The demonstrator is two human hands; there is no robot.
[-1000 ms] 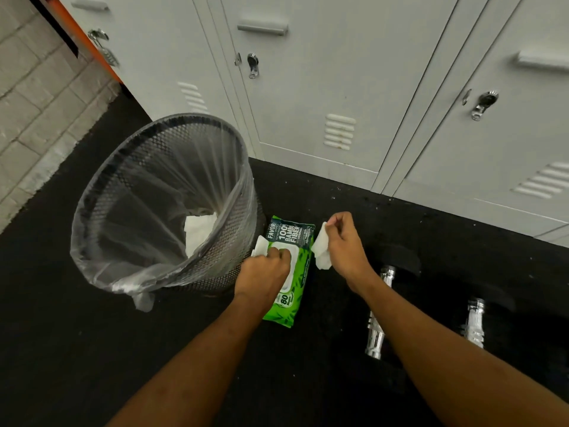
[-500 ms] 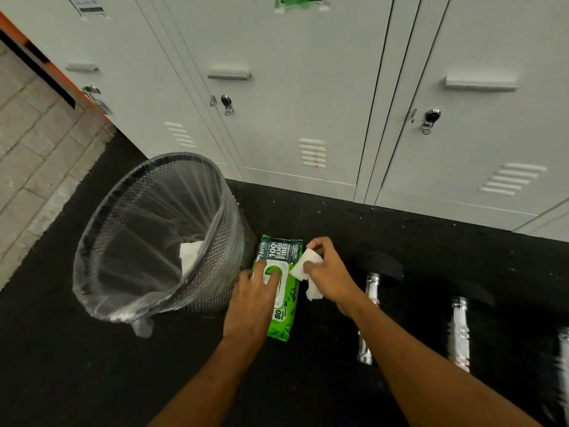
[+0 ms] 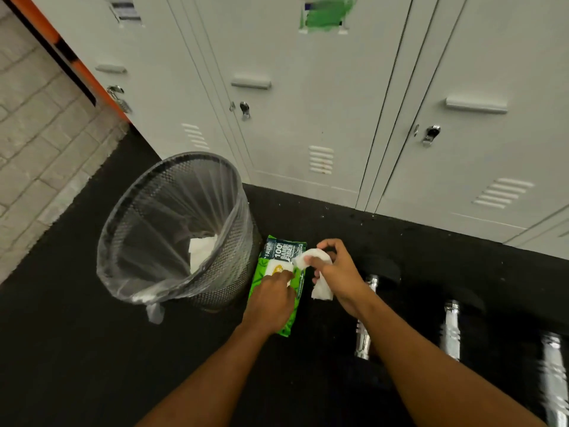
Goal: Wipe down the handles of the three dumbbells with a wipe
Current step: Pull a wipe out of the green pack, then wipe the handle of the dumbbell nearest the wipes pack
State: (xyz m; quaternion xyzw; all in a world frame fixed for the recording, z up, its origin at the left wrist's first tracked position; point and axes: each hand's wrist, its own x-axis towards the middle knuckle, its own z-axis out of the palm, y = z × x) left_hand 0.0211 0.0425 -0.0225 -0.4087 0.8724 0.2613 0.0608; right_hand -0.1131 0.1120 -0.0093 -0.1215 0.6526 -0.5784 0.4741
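We're pressing our left hand (image 3: pixel 271 298) down on the wipes pack (image 3: pixel 281 252), fingers pretty flat on its white flap. Our right hand (image 3: pixel 338 275) is pinching a crumpled wipe (image 3: pixel 321 292) just right of the pack, fingers curled round it. The three dumbbells (image 3: pixel 451 331) are lying further right, and the mesh bin (image 3: pixel 221 272) is sitting just left.

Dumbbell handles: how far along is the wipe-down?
Done: nothing certain; one white sheet lies in the bin. In hand: right hand grips a wipe, left hand presses on the pack. Left: taking the wipe to the three chrome handles, none touched now.
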